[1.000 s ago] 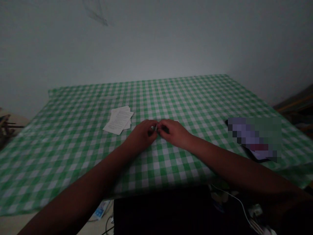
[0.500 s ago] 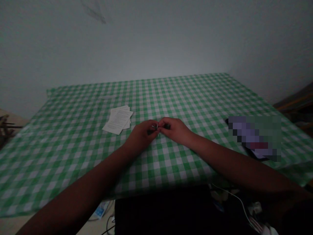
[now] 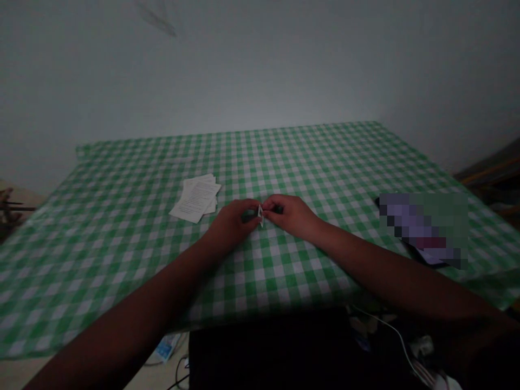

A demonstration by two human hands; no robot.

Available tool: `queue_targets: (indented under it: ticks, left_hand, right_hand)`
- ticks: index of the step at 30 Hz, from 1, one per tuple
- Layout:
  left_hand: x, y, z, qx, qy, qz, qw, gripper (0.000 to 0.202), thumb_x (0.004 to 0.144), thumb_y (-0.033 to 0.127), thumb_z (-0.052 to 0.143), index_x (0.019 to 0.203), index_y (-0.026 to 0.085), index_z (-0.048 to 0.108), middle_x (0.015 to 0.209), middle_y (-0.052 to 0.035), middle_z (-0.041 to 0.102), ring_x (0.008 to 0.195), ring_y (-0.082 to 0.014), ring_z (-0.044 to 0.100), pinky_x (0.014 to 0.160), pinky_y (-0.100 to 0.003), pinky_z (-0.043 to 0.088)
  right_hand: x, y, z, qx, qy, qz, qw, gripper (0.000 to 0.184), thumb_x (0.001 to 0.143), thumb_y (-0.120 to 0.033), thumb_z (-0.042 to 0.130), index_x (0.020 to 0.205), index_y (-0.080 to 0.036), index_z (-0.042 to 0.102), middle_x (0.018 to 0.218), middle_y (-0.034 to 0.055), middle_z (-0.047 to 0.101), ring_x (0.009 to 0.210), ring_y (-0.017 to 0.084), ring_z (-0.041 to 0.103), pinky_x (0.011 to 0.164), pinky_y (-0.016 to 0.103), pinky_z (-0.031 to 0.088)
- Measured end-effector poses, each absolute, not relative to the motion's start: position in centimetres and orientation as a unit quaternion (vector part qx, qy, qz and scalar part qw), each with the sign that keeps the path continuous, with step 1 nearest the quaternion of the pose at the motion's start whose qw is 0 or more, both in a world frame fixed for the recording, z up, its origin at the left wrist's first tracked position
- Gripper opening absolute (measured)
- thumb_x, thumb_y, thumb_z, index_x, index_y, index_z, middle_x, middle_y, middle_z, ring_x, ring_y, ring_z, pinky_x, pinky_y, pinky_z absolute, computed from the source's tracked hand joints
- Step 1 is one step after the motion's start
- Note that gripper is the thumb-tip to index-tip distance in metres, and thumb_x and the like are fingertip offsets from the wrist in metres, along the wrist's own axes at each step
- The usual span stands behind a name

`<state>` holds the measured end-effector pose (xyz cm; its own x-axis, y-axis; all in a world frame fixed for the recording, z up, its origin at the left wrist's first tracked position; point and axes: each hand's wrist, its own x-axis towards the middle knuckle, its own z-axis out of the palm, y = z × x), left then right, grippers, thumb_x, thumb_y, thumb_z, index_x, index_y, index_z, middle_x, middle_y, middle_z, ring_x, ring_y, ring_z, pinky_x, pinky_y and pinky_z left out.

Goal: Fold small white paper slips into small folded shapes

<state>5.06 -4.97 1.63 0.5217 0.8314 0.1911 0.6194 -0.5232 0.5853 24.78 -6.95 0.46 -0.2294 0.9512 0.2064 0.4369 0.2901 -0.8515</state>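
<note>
Both hands are raised a little above a green-and-white gingham tablecloth [image 3: 122,227], near its middle. Between their fingertips, a small folded piece of white paper [image 3: 260,215] stands pinched, most of it hidden by the fingers. My left hand [image 3: 231,223] holds it from the left side, and my right hand [image 3: 289,215] holds it from the right. A loose stack of printed white paper sheets [image 3: 195,199] lies on the cloth just beyond and left of my left hand, not touching it.
A dark phone-like object under a pixelated patch [image 3: 422,230] lies on the cloth at the right. Past the far edge of the table stands a pale wall [image 3: 260,65]. Below the near edge are a dark object [image 3: 264,352] and a white cable [image 3: 390,330].
The small white paper now shows more clearly between my fingertips, and my hands sit slightly further apart. The stack of sheets has not moved on the cloth.
</note>
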Motion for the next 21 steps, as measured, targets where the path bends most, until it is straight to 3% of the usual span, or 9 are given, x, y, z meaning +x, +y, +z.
queue_targets:
  ticks: [11,21]
  left_hand:
    - [4.2,-4.4,2.0,0.838,0.42,0.222,0.269,0.025,0.085,0.026,0.065,0.109,0.025,0.07,0.11,-0.0032,0.072,0.102,-0.021,0.067,0.096,-0.04,0.053]
    - [3.6,-3.5,1.6,0.86,0.35,0.229,0.293,0.02,0.085,0.029,0.064,0.103,0.024,0.072,0.103,-0.0019,0.074,0.099,-0.0198,0.068,0.096,-0.037,0.052]
  right_hand:
    - [25.4,-7.0,0.3,-0.458,-0.75,0.304,0.369,0.008,0.086,-0.021,0.062,0.09,-0.02,0.069,0.08,-0.001,0.069,0.072,0.013,0.062,0.067,0.026,0.047]
    - [26.0,-6.4,0.2,-0.396,-0.836,0.203,0.322,0.011,0.087,-0.014,0.06,0.091,-0.019,0.068,0.091,0.0029,0.071,0.087,0.015,0.063,0.081,0.03,0.047]
